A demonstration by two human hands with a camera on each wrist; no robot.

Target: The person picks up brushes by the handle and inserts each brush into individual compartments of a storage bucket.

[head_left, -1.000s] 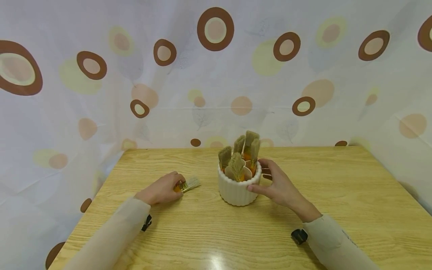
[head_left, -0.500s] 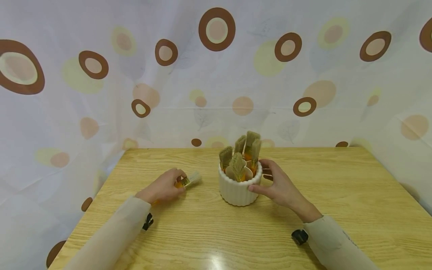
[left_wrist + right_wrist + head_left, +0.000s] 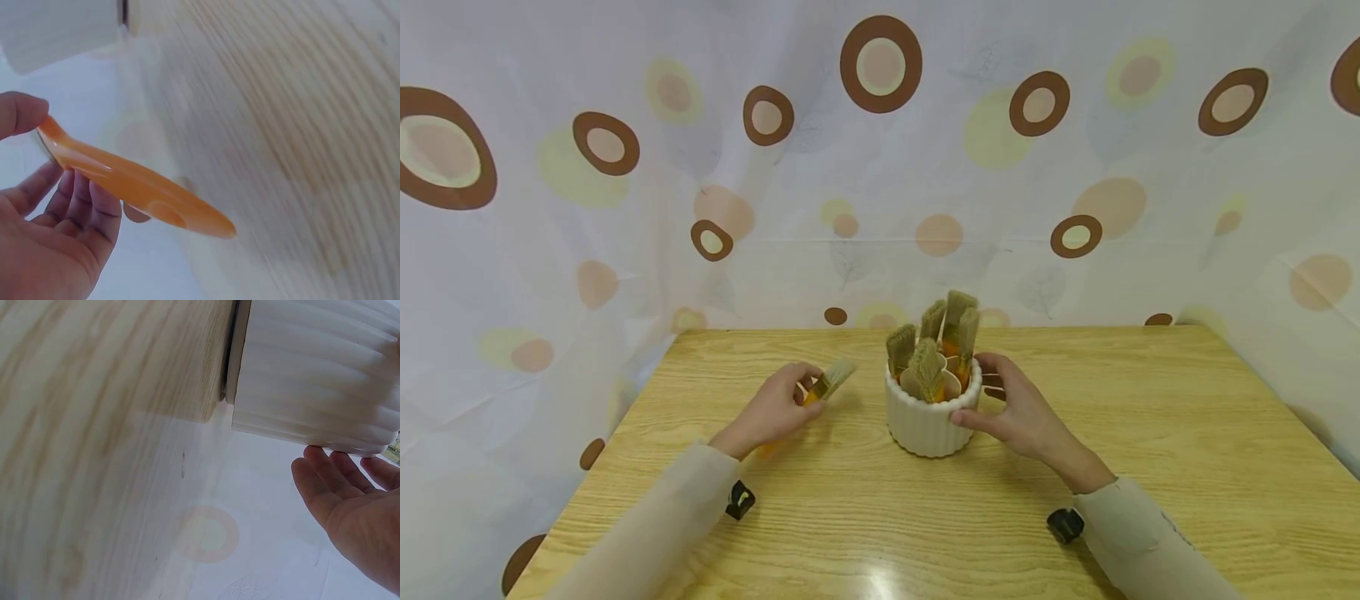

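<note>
In the head view my left hand (image 3: 780, 402) pinches a paintbrush (image 3: 829, 380) near its metal band, bristles tilted up and to the right. Its orange handle (image 3: 147, 187) runs past the palm in the left wrist view, apart from the table. A white ribbed pot (image 3: 925, 429) stands upright to the right, several paintbrushes (image 3: 927, 367) in it with bristles up. My right hand (image 3: 1021, 412) holds the pot's right side, thumb at the front and fingers toward the back. The right wrist view shows those fingertips (image 3: 315, 453) touching the pot's ribbed wall (image 3: 312, 375).
The pot has rounded inner dividers (image 3: 951, 385) between the brushes. Both stand on a light wooden table (image 3: 880, 517). A white sheet (image 3: 820, 183) with brown rings hangs behind the table and along its sides.
My left hand has lifted the paintbrush off the table and moved slightly up and right. The brush now tilts more steeply. My right hand and the pot have stayed in place.
</note>
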